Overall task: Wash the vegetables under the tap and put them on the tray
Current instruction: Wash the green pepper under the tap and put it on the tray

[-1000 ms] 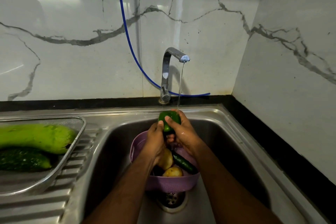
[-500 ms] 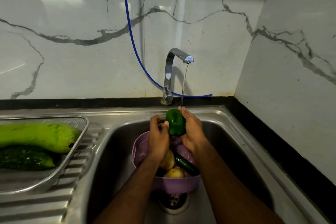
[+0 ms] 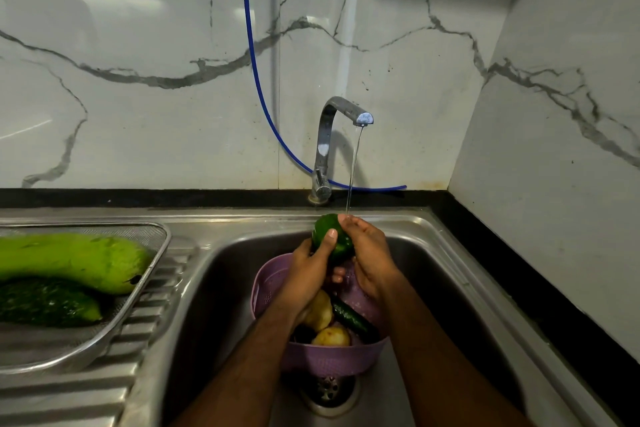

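I'm holding the green pepper (image 3: 331,235) between both grips, left hand (image 3: 308,270) and right hand (image 3: 369,253) curled round it, tap water (image 3: 353,170) falling just above.

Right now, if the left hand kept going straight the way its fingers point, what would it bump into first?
The green pepper: the left hand already grips it. Beyond that, probably the sink back wall, though depth is unclear.

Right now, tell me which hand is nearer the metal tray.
Left. The left hand grips the green pepper on the side toward the tray; the right hand holds its far side.
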The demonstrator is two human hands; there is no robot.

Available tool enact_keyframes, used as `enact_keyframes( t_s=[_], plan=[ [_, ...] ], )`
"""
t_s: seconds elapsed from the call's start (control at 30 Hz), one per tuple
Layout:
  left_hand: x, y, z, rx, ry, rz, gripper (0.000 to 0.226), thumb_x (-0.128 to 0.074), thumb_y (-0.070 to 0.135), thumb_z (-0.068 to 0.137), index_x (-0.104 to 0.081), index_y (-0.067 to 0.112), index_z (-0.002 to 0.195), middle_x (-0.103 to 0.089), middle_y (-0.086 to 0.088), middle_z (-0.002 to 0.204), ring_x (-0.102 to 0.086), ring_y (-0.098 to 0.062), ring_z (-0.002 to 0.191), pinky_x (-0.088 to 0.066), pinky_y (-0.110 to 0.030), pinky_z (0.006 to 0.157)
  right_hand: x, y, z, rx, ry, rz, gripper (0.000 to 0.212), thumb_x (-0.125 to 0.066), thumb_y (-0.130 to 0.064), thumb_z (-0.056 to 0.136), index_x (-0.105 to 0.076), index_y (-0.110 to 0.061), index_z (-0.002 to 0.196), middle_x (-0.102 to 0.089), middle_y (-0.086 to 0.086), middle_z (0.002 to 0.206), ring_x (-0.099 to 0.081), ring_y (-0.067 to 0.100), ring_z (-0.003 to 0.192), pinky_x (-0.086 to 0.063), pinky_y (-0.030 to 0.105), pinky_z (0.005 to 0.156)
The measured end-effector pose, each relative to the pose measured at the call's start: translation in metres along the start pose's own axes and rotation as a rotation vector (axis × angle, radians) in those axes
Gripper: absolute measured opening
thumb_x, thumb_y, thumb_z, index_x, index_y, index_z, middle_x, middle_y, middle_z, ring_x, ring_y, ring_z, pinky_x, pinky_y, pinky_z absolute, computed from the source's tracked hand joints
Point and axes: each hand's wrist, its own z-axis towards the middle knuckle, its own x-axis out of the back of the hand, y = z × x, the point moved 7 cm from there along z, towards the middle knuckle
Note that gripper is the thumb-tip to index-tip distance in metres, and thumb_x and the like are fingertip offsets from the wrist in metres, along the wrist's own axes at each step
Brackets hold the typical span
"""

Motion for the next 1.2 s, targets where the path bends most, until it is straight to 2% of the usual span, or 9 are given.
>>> enact_keyframes(
  t_s=[0.1, 0.27, 0.37, 0.57, 0.7, 0.8, 0.9, 1.07, 1.2],
  plan=[
    [0.002, 0.003, 0.001, -0.035, -0.023, -0.014, 0.053, -0.064, 0.047, 0.087, -0.058, 0.018, 0.130, -0.073, -0.010, 0.115, -0.071, -0.027, 0.104, -0.055, -0.047, 0.095, -0.008, 0.001, 0.001, -0.005, 0.002, -0.144, 0.028, -0.059, -0.048, 0.100, -0.072, -0.025, 0.110, -0.077, 0.009, 0.104, -0.073, 0.023, 0.092, -0.061, 0.034, 0.063],
    [-0.004, 0.009, -0.007, -0.152, -0.101, 0.136, 0.043, -0.059, 0.027, 0.096, -0.052, 0.021, 0.138, -0.066, -0.005, 0.126, -0.065, -0.020, 0.116, -0.052, -0.046, 0.102, 0.000, -0.012, 0.009, 0.197, 0.257, -0.412, 0.038, -0.060, -0.057, 0.096, -0.074, -0.022, 0.093, -0.075, 0.002, 0.094, -0.071, 0.018, 0.096, -0.058, 0.044, 0.094],
    [-0.003, 0.001, -0.005, -0.089, -0.097, 0.082, 0.042, -0.058, 0.032, 0.097, -0.052, 0.021, 0.137, -0.068, -0.008, 0.123, -0.067, -0.022, 0.113, -0.053, -0.047, 0.100, 0.000, -0.002, 0.013, 0.040, 0.083, -0.317, 0.027, -0.059, -0.050, 0.099, -0.071, -0.026, 0.101, -0.074, 0.005, 0.108, -0.070, 0.022, 0.104, -0.058, 0.045, 0.096],
    [0.006, -0.005, 0.000, 0.125, -0.023, -0.158, 0.048, -0.044, 0.044, 0.103, -0.060, 0.005, 0.127, -0.070, -0.022, 0.103, -0.068, -0.017, 0.062, -0.053, -0.029, 0.054, -0.009, 0.018, 0.004, -0.147, -0.300, -0.061, 0.027, -0.058, -0.011, 0.102, -0.064, -0.019, 0.127, -0.068, 0.023, 0.125, -0.070, 0.029, 0.086, -0.049, 0.035, 0.055],
    [-0.002, -0.002, -0.006, 0.127, -0.035, -0.108, 0.043, -0.044, 0.043, 0.103, -0.056, 0.010, 0.128, -0.070, -0.022, 0.114, -0.070, -0.036, 0.096, -0.058, -0.042, 0.077, -0.009, 0.010, 0.006, 0.034, -0.090, -0.245, 0.024, -0.053, -0.040, 0.105, -0.070, -0.025, 0.114, -0.073, 0.011, 0.113, -0.071, 0.021, 0.091, -0.055, 0.030, 0.061],
    [-0.007, -0.001, -0.005, 0.004, -0.053, 0.085, 0.044, -0.049, 0.039, 0.101, -0.046, 0.019, 0.141, -0.067, -0.009, 0.121, -0.067, -0.026, 0.110, -0.056, -0.045, 0.096, 0.001, 0.001, 0.012, 0.152, 0.130, -0.383, 0.032, -0.049, -0.050, 0.104, -0.069, -0.026, 0.108, -0.072, 0.003, 0.109, -0.068, 0.016, 0.102, -0.057, 0.032, 0.086],
    [-0.014, 0.000, -0.007, -0.111, -0.114, 0.254, 0.049, -0.053, 0.038, 0.100, -0.038, 0.028, 0.146, -0.061, 0.005, 0.127, -0.061, -0.014, 0.117, -0.051, -0.044, 0.103, 0.013, 0.004, 0.017, 0.019, 0.227, -0.267, 0.032, -0.056, -0.057, 0.098, -0.069, -0.028, 0.097, -0.072, 0.006, 0.107, -0.069, 0.022, 0.103, -0.056, 0.045, 0.097],
    [-0.005, -0.002, -0.005, -0.085, -0.050, 0.181, 0.052, -0.058, 0.044, 0.096, -0.045, 0.025, 0.143, -0.067, -0.003, 0.125, -0.066, -0.019, 0.113, -0.054, -0.046, 0.099, 0.009, 0.015, 0.016, -0.191, -0.077, 0.003, 0.038, -0.062, -0.039, 0.099, -0.065, -0.014, 0.127, -0.071, 0.018, 0.123, -0.069, 0.034, 0.113, -0.058, 0.052, 0.095],
    [0.000, -0.009, -0.002, 0.087, -0.042, 0.011, 0.043, -0.048, 0.044, 0.101, -0.052, 0.013, 0.132, -0.071, -0.015, 0.115, -0.072, -0.025, 0.098, -0.060, -0.042, 0.083, 0.004, 0.016, 0.008, -0.189, -0.250, -0.042, 0.027, -0.057, -0.018, 0.103, -0.063, -0.012, 0.129, -0.070, 0.022, 0.120, -0.069, 0.033, 0.091, -0.055, 0.041, 0.058]
  ],
)
